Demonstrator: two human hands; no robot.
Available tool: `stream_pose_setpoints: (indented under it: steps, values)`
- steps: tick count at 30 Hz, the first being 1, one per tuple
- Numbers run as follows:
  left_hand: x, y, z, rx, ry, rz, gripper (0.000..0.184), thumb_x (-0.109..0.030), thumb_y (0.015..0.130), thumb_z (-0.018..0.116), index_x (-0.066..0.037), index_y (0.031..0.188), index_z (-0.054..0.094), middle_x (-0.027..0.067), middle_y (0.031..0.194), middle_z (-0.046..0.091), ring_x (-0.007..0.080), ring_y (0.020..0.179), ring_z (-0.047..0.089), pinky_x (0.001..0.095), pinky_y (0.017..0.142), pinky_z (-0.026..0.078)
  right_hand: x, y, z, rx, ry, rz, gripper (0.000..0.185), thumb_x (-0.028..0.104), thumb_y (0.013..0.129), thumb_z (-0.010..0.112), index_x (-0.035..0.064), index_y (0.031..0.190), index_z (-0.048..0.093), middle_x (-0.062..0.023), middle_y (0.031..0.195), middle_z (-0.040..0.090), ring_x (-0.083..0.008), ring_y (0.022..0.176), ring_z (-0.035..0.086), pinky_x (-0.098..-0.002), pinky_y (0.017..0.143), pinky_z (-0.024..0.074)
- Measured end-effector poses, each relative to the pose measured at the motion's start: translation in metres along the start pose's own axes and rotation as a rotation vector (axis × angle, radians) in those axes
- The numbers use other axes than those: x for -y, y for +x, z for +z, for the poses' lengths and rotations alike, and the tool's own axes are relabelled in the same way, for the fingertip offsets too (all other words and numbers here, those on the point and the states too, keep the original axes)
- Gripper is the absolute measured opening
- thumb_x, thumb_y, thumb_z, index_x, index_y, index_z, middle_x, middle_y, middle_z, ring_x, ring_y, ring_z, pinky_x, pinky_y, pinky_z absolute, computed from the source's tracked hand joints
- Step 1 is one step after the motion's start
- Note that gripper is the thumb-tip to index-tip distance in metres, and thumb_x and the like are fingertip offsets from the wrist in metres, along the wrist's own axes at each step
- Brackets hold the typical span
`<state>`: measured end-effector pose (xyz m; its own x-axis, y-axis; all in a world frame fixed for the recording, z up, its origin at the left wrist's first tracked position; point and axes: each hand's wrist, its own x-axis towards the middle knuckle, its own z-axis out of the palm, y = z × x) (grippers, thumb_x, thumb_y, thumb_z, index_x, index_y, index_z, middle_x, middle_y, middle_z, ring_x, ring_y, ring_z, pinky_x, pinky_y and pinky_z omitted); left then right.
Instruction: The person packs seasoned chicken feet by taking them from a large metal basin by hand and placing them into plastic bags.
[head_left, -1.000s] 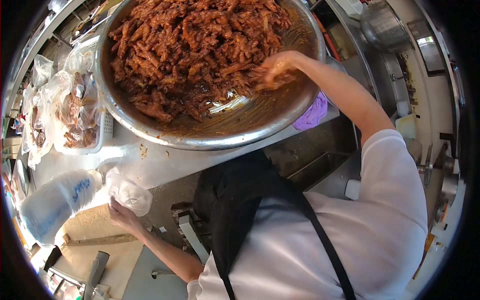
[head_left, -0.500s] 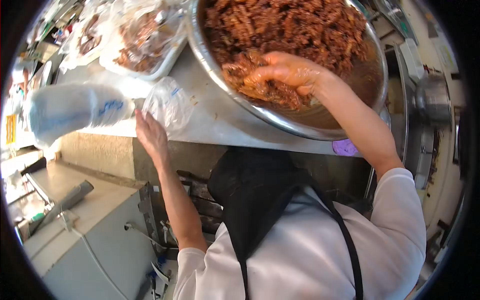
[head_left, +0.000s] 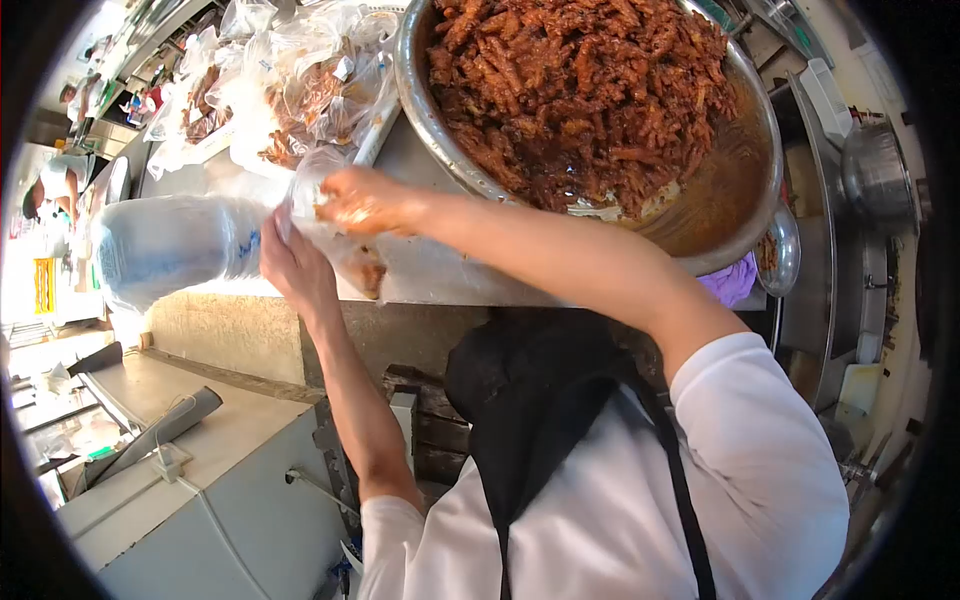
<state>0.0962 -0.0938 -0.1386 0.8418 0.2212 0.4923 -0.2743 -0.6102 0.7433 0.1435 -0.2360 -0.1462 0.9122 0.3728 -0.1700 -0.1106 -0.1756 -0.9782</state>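
Note:
My left hand (head_left: 292,262) pinches the rim of a clear plastic bag (head_left: 318,172), beside a thick roll of plastic bags (head_left: 180,240) that lies to its left. Sauce coats my right hand (head_left: 370,200), which is at the bag's mouth with its fingers curled round some chicken feet; film and blur partly hide the fingertips. Below that hand, a few brown pieces (head_left: 370,278) show inside the bag. A large steel bowl (head_left: 440,150) heaped with red-brown sauced chicken feet (head_left: 590,90) stands to the right, with bare sauce-smeared metal on its near side.
Filled clear bags (head_left: 310,95) lie in a white tray at the back left of the steel table (head_left: 450,270). A purple cloth (head_left: 735,280) and a small steel bowl (head_left: 782,250) sit by the big bowl. A white cabinet (head_left: 210,480) stands lower left. People are in the far left background.
My right hand has moved left out of the big bowl with a handful of chicken feet to the bag at my left hand. Brown pieces now show inside the bag.

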Motion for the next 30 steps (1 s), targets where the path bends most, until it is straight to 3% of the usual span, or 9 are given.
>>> stream_pose_setpoints:
  steps: [3, 5, 10, 15, 18, 20, 23, 28, 30]
  values:
    - [-0.018, 0.061, 0.025, -0.066, 0.265, 0.058, 0.028, -0.011, 0.09, 0.043, -0.001, 0.097, 0.067, 0.0122, 0.069, 0.064, 0.0199, 0.068, 0.062, 0.0333, 0.064, 0.047, 0.019, -0.032, -0.047, -0.108, 0.275, -0.218, 0.028, 0.022, 0.091, 0.057, -0.0014, 0.105, 0.06, -0.0084, 0.092, 0.064, -0.0136, 0.076, 0.063, -0.0246, 0.066, 0.05]
    - [-0.032, 0.11, 0.031, -0.022, -0.067, -0.03, 0.028, -0.019, 0.094, 0.044, -0.004, 0.103, 0.067, 0.0054, 0.063, 0.059, 0.0112, 0.057, 0.051, 0.0278, 0.054, 0.041, 0.026, -0.064, -0.096, -0.245, 0.197, -0.236, 0.03, 0.025, 0.094, 0.054, 0.0005, 0.111, 0.058, -0.0069, 0.097, 0.063, -0.0139, 0.08, 0.064, -0.0259, 0.07, 0.052]
    - [-0.019, 0.196, 0.097, 0.019, 0.161, 0.519, 0.028, -0.023, 0.092, 0.051, -0.007, 0.112, 0.063, 0.0155, 0.087, 0.067, 0.0263, 0.078, 0.061, 0.034, 0.074, 0.047, -0.025, -0.15, -0.222, -0.68, -0.183, -0.035, 0.024, 0.019, 0.09, 0.056, -0.0006, 0.104, 0.062, -0.0077, 0.083, 0.066, -0.0139, 0.073, 0.063, -0.0291, 0.066, 0.05]
    - [0.207, 0.193, 0.222, 0.468, 0.412, 0.507, 0.049, -0.038, 0.095, 0.042, -0.008, 0.134, 0.045, 0.0253, 0.134, 0.045, 0.0388, 0.126, 0.039, 0.0438, 0.104, 0.029, -0.157, -0.254, -0.302, -0.295, -0.791, 0.334, 0.02, 0.009, 0.082, 0.058, 0.0035, 0.101, 0.065, -0.0123, 0.085, 0.067, -0.0216, 0.082, 0.065, -0.0336, 0.075, 0.0513]
    - [0.136, 0.164, 0.188, 0.582, 0.287, 0.397, 0.049, -0.035, 0.096, 0.043, -0.006, 0.135, 0.044, 0.0214, 0.126, 0.053, 0.0298, 0.117, 0.05, 0.0373, 0.1, 0.035, -0.161, -0.263, -0.3, 0.267, -1.177, 0.669, 0.031, 0.007, 0.079, 0.059, 0.004, 0.11, 0.063, -0.0172, 0.099, 0.067, -0.0294, 0.092, 0.064, -0.0369, 0.082, 0.0507]
    - [0.086, 0.161, 0.168, 0.606, 0.144, 0.091, 0.045, -0.027, 0.095, 0.049, -0.007, 0.135, 0.046, 0.0144, 0.107, 0.064, 0.0186, 0.099, 0.059, 0.0291, 0.091, 0.041, -0.167, -0.252, -0.296, -0.059, -1.064, 0.582, 0.038, 0.007, 0.078, 0.06, 0.0044, 0.116, 0.06, -0.0194, 0.103, 0.065, -0.0328, 0.096, 0.062, -0.0388, 0.083, 0.0499]
    - [0.033, 0.131, 0.13, 0.399, 0.05, 0.012, 0.042, -0.021, 0.094, 0.051, -0.01, 0.135, 0.048, 0.012, 0.098, 0.068, 0.0154, 0.094, 0.062, 0.0257, 0.085, 0.044, -0.203, -0.224, -0.286, -0.099, -0.97, 0.607, 0.045, 0.01, 0.078, 0.063, 0.0041, 0.122, 0.056, -0.0216, 0.111, 0.062, -0.0366, 0.099, 0.06, -0.0415, 0.082, 0.0497]
    - [0.018, 0.124, -0.016, 0.021, -0.027, 0.809, 0.037, -0.024, 0.095, 0.043, 0.004, 0.098, 0.067, 0.0175, 0.117, 0.061, 0.028, 0.104, 0.061, 0.0336, 0.085, 0.05, -0.186, -0.241, -0.287, 0.279, -0.756, 0.656, 0.036, 0.02, 0.082, 0.065, 0.0047, 0.114, 0.061, -0.0158, 0.107, 0.064, -0.0289, 0.089, 0.064, -0.0408, 0.068, 0.0542]
    - [0.027, 0.123, -0.085, -0.534, 0.617, 0.663, 0.034, -0.029, 0.09, 0.054, 0.003, 0.098, 0.062, 0.0162, 0.096, 0.059, 0.027, 0.083, 0.059, 0.0369, 0.076, 0.052, -0.186, -0.25, -0.3, 0.165, -0.552, 0.852, 0.044, 0.036, 0.083, 0.066, 0.0001, 0.109, 0.062, -0.0159, 0.104, 0.064, -0.025, 0.082, 0.066, -0.0392, 0.064, 0.0563]
